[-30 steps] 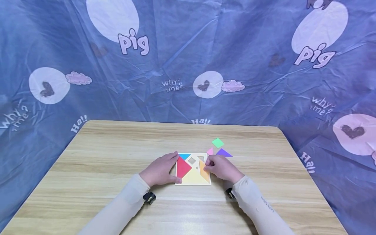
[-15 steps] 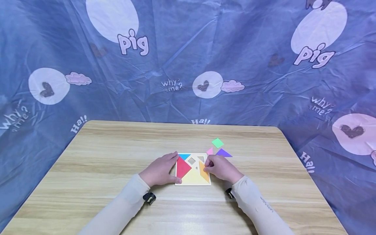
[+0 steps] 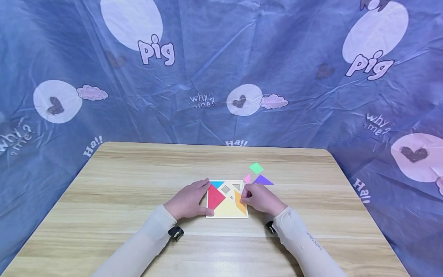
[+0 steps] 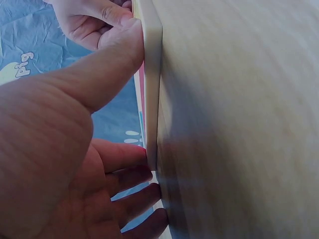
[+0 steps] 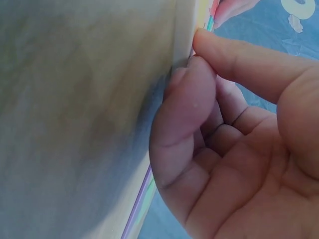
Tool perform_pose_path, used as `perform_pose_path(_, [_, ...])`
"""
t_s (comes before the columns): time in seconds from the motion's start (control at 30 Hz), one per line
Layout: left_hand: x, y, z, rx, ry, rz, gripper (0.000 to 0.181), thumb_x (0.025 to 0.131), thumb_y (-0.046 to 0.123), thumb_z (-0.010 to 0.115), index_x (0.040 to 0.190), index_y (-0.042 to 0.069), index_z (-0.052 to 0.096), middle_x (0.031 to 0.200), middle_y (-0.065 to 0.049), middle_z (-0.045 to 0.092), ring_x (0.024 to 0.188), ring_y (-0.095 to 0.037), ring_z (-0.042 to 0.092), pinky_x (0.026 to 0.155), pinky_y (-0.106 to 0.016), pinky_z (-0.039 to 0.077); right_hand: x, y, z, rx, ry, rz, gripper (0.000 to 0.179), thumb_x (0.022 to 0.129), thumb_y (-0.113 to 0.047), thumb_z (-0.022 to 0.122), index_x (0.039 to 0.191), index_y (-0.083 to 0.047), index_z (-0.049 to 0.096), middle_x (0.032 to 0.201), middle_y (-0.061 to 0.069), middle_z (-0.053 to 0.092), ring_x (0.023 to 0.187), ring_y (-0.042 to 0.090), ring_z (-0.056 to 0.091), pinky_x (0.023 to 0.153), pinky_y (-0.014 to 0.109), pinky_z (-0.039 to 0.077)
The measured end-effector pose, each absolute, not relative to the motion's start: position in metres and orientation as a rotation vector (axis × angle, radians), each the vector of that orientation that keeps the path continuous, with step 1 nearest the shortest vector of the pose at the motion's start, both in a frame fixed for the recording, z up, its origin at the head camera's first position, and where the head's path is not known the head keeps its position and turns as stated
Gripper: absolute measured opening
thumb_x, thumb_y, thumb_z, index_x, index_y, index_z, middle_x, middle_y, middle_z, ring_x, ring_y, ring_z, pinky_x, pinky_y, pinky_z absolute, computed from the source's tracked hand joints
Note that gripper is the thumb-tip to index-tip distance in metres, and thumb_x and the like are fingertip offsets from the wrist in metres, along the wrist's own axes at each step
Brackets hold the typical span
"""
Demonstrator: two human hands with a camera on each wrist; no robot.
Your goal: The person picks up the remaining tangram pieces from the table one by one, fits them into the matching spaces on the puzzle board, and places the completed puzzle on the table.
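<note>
Blue backdrop (image 3: 214,65) behind wooden table (image 3: 221,246)

Before you, the puzzle tray (image 3: 221,218) is cream, with a red triangle (image 3: 215,198) at left, a blue triangle (image 3: 217,184) at far left, a pale yellow triangle (image 3: 228,209) nearest you and an orange piece (image 3: 238,201) at right. Past its far right corner — a green square (image 3: 256,168), a pink piece (image 3: 247,178) and a purple triangle (image 3: 263,179). Your sleeves (image 3: 138,246) are off-white, the tabletop (image 3: 138,173) tan with streaked wood grain; the far backdrop (image 3: 207,50) is blue — patterned with pale circles, pink clouds, dark hearts and whitish lettering.
</note>
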State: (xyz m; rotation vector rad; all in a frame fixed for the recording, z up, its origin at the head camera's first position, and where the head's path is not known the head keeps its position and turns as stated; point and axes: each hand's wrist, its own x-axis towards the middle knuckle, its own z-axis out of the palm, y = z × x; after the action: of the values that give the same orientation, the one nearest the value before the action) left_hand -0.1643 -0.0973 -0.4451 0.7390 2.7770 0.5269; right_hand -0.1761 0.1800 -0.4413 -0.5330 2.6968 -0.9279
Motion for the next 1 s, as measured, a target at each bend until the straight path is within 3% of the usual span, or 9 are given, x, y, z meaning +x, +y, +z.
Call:
perform_pose_path(0.57, [-0.164, -0.095, -0.447, 0.77, 2.781, 0.506, 0.104, 0.082, 0.058, 0.081, 0.156, -0.002, 0.04, 0.165, -0.015, 0.035, 0.151, -0.035, 0.036, 0.12, -0.051, 0.035, -0.177, 0.193, -0.437, -0.547, 2.719, -0.931, 0.022, 0.093, -0.013, 0.076, 0.076, -0.014, 0.061, 0.068, -0.007, 0.053, 0.059, 0.009, 0.043, 0.056, 0.023, 0.036])
perform_pose_path(1.0, [-0.162, -0.097, -0.446, 0.739, 2.773, 0.535, 0.103, 0.083, 0.056, 0.082, 0.157, -0.001, 0.039, 0.166, -0.015, 0.035, 0.151, -0.035, 0.036, 0.121, -0.05, 0.035, -0.188, 0.21, -0.423, -0.474, 2.795, -0.931, 0.022, 0.095, -0.018, 0.072, 0.078, -0.014, 0.06, 0.069, -0.003, 0.055, 0.064, 0.014, 0.049, 0.063, 0.029, 0.043])
